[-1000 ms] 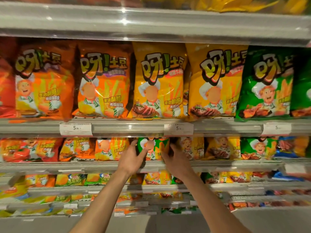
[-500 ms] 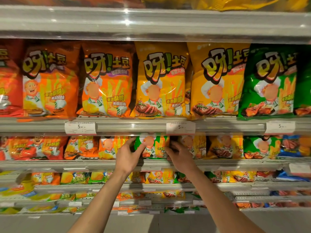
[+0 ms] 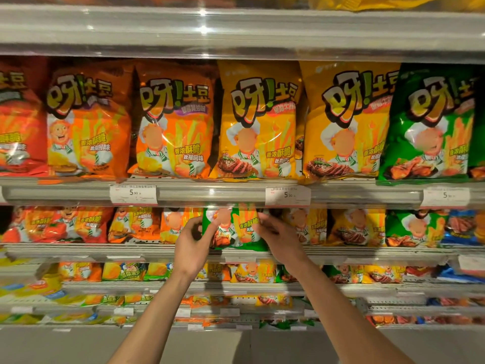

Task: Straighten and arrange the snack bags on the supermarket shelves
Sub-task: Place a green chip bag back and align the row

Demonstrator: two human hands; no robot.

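A small green snack bag (image 3: 237, 227) stands upright on the second shelf (image 3: 78, 249), at the middle of the row, just under the price rail. The left hand (image 3: 193, 246) holds its left edge, thumb and fingers (image 3: 210, 227) curled onto the film; the right hand (image 3: 279, 237) grips its right edge the same way, fingers (image 3: 262, 222) pinching the side of the bag. Both forearms reach up from the near edge of the view.

Just left of the green bag sits a small orange bag (image 3: 175, 224), and just right a small yellow bag (image 3: 305, 225), both touching it or nearly so. On the shelf above, large bags stand in a row: orange ones (image 3: 173, 122) at left, yellow ones (image 3: 259, 122) in the middle, a large green bag (image 3: 430, 122) at right. White price tags (image 3: 287, 195) hang on the rail between the two shelves. Lower shelves carry more small bags, blurred.
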